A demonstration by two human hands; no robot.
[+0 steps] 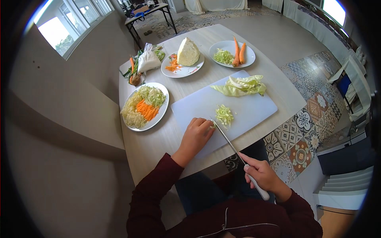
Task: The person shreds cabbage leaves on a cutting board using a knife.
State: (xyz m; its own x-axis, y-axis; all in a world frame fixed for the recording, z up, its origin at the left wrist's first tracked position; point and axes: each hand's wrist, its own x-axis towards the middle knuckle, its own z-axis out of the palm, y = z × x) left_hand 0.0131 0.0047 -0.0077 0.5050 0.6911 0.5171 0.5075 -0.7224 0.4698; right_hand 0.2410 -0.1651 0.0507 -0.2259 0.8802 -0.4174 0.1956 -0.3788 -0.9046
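Observation:
My right hand (pixel 260 174) is wrapped round the white handle of a kitchen knife (pixel 228 141). The blade points away from me over the white cutting board (pixel 190 107). Close beside its tip, my left hand (pixel 198 134) has curled fingers pressing down a small piece of cabbage, mostly hidden under the fingertips. Just beyond the blade lies a little heap of shredded cabbage (pixel 224 115). Several loose cabbage leaves (pixel 243 86) rest at the far right of the board.
A plate (pixel 166 111) of shredded vegetables stands left of the board. Behind are a plate with a cabbage chunk (pixel 188 52), a plate with two carrots (pixel 237 53), and a white-filled plastic bag (pixel 149 61) among vegetables. A wall borders the table's left side.

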